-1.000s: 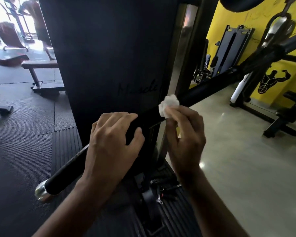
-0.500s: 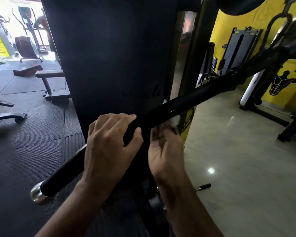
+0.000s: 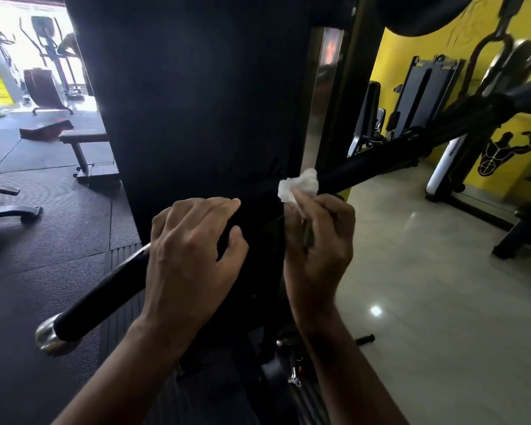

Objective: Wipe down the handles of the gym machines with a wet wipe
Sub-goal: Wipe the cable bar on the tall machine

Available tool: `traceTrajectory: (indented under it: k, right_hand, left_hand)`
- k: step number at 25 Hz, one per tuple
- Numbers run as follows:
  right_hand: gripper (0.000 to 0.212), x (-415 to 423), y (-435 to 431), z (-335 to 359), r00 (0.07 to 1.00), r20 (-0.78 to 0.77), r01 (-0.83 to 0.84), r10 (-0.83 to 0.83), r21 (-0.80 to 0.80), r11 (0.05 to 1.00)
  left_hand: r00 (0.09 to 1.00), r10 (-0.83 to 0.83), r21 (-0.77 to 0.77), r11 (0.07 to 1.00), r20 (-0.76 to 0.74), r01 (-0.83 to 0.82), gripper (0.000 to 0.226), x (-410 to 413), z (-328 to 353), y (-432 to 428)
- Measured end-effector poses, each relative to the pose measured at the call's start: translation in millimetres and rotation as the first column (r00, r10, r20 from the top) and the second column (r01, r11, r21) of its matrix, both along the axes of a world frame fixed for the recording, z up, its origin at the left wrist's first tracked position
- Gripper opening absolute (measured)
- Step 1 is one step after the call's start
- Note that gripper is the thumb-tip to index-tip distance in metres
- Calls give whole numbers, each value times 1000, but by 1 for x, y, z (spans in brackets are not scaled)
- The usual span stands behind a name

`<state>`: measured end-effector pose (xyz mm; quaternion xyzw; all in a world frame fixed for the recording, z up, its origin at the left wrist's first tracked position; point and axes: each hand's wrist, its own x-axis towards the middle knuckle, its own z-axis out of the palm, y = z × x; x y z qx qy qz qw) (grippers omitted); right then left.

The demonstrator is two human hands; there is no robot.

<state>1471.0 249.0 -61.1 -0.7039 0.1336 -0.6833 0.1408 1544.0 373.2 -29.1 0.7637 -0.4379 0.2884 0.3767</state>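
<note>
A long black bar handle with a chrome end cap slants from lower left up to the right, in front of a tall black machine column. My left hand grips the bar near its middle, fingers curled over the top. My right hand pinches a crumpled white wet wipe and presses it on top of the bar, just right of the left hand. The bar under both hands is hidden.
Black rubber mats cover the floor at left, with a flat bench. At right are a glossy tiled floor, a yellow wall and other black machines. A chrome clip hangs low by the column.
Half a second ago my right hand was under the bar with the wipe mostly hidden. Now it has come round to the top, wipe showing above the bar. My left hand kept its grip.
</note>
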Motion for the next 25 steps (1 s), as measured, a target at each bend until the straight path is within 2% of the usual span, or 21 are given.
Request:
traceTrajectory:
  k: [3, 4, 7, 10, 13, 16, 17, 19, 20, 23, 25]
  right_hand:
    - [24, -11, -9, 5, 957, -282, -15, -61, -258, 966]
    - [25, -15, -19, 9, 945, -309, 12, -107, -294, 956]
    - [27, -19, -33, 27, 941, -268, 158, -206, -191, 969]
    - [30, -27, -46, 39, 880, -394, 124, -266, -350, 928]
    - [26, -30, -52, 60, 883, -392, 168, -257, -249, 954]
    - [23, -26, -46, 68, 787, -543, 16, -292, -456, 890]
    - [23, -28, -49, 75, 768, -573, 7, -285, -437, 899]
    - [25, -33, -55, 84, 789, -569, 80, -233, -280, 957]
    - [28, -35, -53, 84, 781, -587, 73, -212, -251, 965]
    - [34, -36, -52, 83, 647, -726, -107, -236, -392, 914]
    - [33, -38, -68, 102, 617, -763, -83, -191, -304, 949]
  left_hand:
    - [1000, 12, -15, 1000, -7, -12, 35, 2, 0, -2]
    - [1000, 16, -16, 1000, -6, -16, 36, 2, 1, -3]
    - [1000, 19, -2, 1000, -3, -19, 38, 3, 2, -5]
    - [1000, 30, -11, 999, -1, -30, 37, 5, 6, -8]
    - [1000, 11, -15, 1000, 8, -11, 35, 5, 11, -11]
    - [1000, 18, -20, 1000, 10, -18, 31, 2, 14, -11]
    - [1000, 20, -16, 1000, 11, -20, 30, 1, 15, -11]
    - [1000, 14, -8, 1000, 4, -14, 27, -1, 15, -10]
    - [1000, 10, -4, 1000, -5, -10, 27, -2, 15, -10]
    - [1000, -11, 19, 1000, -25, 12, 29, -7, 14, -14]
    - [999, -37, 39, 998, -32, 38, 30, -9, 14, -18]
